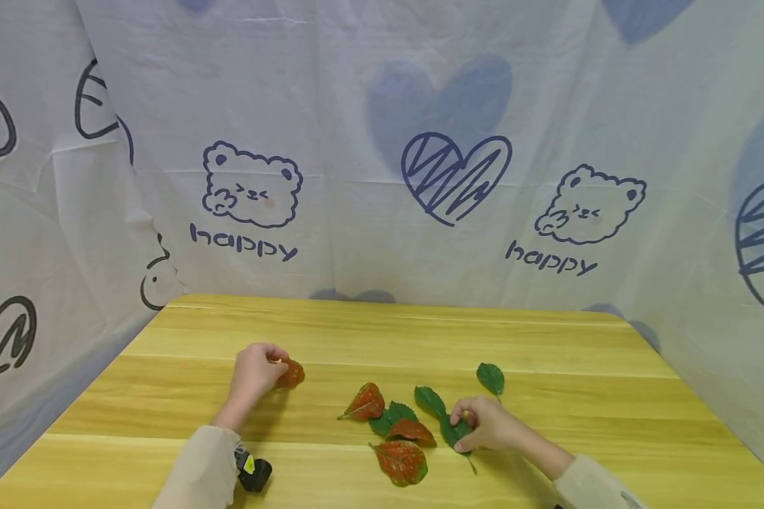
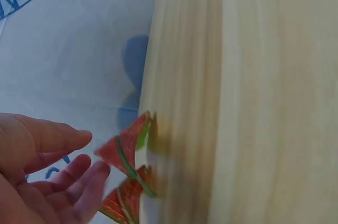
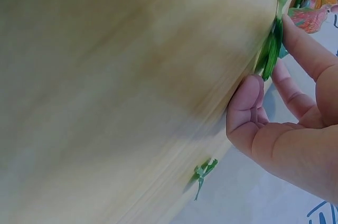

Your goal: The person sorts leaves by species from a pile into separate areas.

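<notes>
At the left of the table my left hand [image 1: 257, 371] is beside a red leaf [image 1: 291, 375]. In the left wrist view its fingers [image 2: 95, 182] are loosely bent, with a gap to the thumb. Two red leaves, an upper one [image 2: 124, 150] and a lower one [image 2: 125, 202], lie just past the fingertips. My right hand [image 1: 489, 424] pinches a green leaf [image 1: 452, 433], thumb and fingers at its edges. Another green leaf [image 1: 429, 401] touches the far end of that one.
Left of the right hand, red leaves [image 1: 402, 463] and green leaves [image 1: 401, 411] lie in a loose, overlapping group. A single green leaf [image 1: 490, 378] lies beyond the right hand. The wooden table [image 1: 331, 332] ends at a printed cloth [image 1: 356, 233] at the back.
</notes>
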Motion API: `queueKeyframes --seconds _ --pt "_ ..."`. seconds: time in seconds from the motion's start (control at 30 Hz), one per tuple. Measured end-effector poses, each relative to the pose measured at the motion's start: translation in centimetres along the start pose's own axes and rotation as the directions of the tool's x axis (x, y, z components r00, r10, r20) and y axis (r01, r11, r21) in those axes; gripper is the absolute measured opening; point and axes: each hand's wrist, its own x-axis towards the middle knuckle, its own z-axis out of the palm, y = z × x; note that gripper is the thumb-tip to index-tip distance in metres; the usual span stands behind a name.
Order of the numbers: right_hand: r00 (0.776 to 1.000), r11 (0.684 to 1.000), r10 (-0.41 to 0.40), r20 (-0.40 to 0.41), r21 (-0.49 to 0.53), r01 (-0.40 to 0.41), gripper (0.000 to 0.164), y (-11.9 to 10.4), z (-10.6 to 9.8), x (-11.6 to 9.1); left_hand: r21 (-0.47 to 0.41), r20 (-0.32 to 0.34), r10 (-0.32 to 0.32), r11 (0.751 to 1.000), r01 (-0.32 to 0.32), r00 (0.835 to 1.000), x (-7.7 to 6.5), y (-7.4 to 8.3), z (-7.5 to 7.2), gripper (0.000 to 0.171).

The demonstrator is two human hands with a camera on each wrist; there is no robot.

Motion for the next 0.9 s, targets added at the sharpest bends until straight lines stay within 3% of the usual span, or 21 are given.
queueKeyframes --seconds 0.17,0.47,0.63,0.9 --pt "1.000 1.000 0.013 -0.002 -0.002 -0.013 0.025 -0.1 0.1 0.0 0.072 -0.034 0.036 0.997 -0.034 0.999 -0.2 1.2 -0.1 0.012" --pt "1.000 1.000 0.009 0.010 -0.023 -0.009 0.025 0.0 0.0 0.0 -0.028 0.035 0.088 0.996 -0.087 0.995 -0.9 3.5 0.7 0.010" --pt "1.000 1.000 0.017 0.013 -0.020 -0.016 0.026 0.0 0.0 0.0 -0.040 0.030 0.184 0.982 -0.182 0.982 -1.4 4.5 1.5 0.009" --pt "1.000 1.000 0.019 0.011 -0.012 -0.019 0.026 0.2 0.0 0.0 -0.137 0.084 0.240 0.964 -0.227 0.967 -2.4 6.3 2.9 0.008"
